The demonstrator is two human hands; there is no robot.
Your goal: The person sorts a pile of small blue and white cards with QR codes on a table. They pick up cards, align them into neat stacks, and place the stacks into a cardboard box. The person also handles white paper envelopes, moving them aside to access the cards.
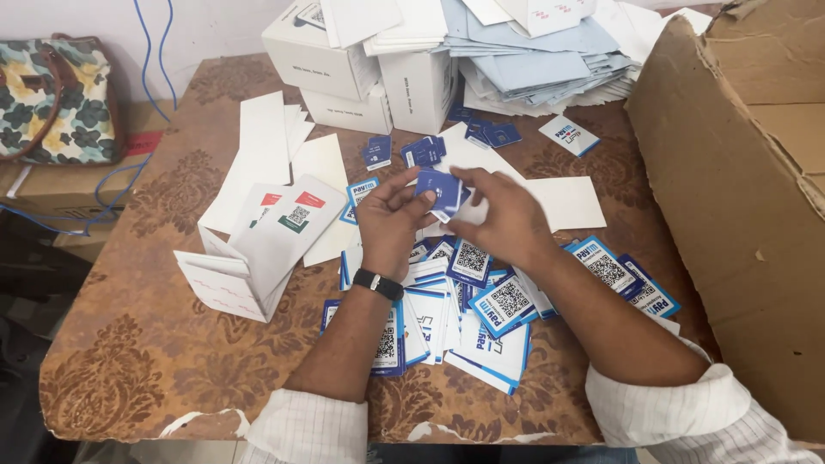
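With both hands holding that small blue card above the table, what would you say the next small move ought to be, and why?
Probably set the small blue card down with the loose blue cards just beyond it. The left hand and right hand pinch it together in mid-air, over the spread of printed cards, so it rests nowhere yet.

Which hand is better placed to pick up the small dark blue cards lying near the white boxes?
Probably the left hand. The small dark blue cards lie just beyond its fingers, below the white boxes. The right hand sits further right. Both hands hold a small blue card.
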